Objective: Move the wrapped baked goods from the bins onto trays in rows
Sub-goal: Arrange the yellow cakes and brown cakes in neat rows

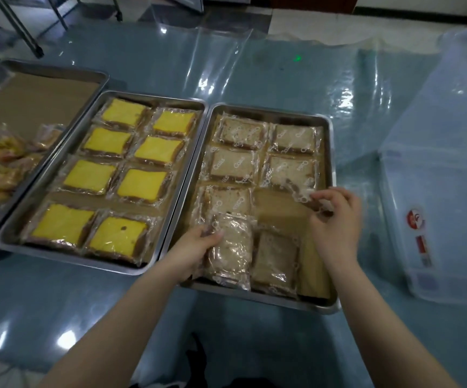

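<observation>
A steel tray in front of me holds several wrapped pale brown cake slices in two columns. My left hand grips one wrapped slice at the tray's near left, over the row there. My right hand pinches the near corner of the wrapper of another slice in the right column. Below that slice a bare patch of brown paper shows. A further wrapped slice lies at the near right.
A second tray to the left is filled with wrapped yellow-topped slices. A third tray at far left holds loose wrapped goods. A translucent plastic bin stands at the right. Clear plastic sheeting covers the blue table.
</observation>
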